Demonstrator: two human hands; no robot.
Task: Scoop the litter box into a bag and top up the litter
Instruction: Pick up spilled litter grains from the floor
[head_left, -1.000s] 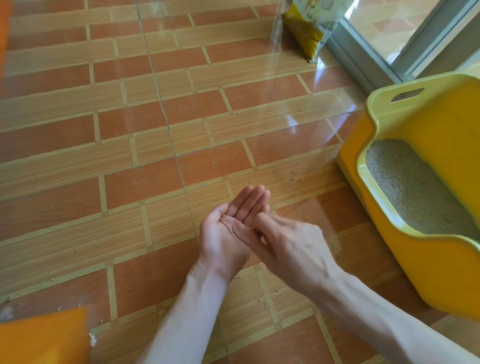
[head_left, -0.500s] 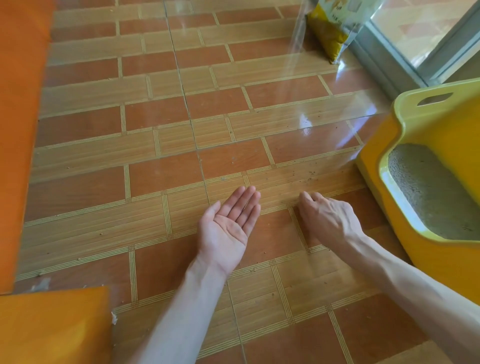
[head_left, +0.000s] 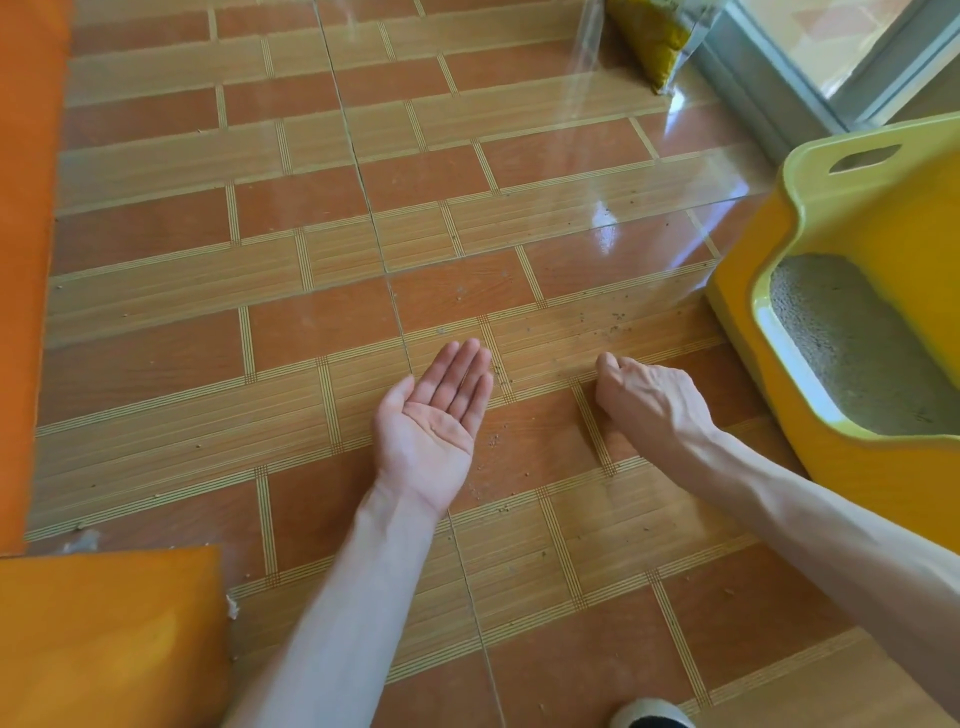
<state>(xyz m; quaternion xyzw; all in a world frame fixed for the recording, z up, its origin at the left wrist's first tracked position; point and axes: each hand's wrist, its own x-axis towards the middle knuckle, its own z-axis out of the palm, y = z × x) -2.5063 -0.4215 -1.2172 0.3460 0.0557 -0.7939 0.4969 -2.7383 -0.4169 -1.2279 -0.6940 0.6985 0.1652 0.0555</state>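
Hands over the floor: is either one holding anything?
Left hand lies palm up, empty. Right hand curls fingertips down at the tiled floor; any grip on litter grains cannot be told.

1. We could not see the right hand (head_left: 652, 397) fingertips, curled under against the floor.
2. The litter box (head_left: 852, 332) ran off the right edge.
3. The yellow bag (head_left: 660, 36) was cut off at the top.

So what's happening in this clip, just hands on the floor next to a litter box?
A person is picking stray litter grains off the tiled floor. The left hand is cupped palm-up; whether it holds any grains is unclear. The right hand is down at the floor with fingers curled, apparently pinching at grains. The yellow plastic litter box, filled with grey litter, sits to the right. A yellow bag stands by the door frame.
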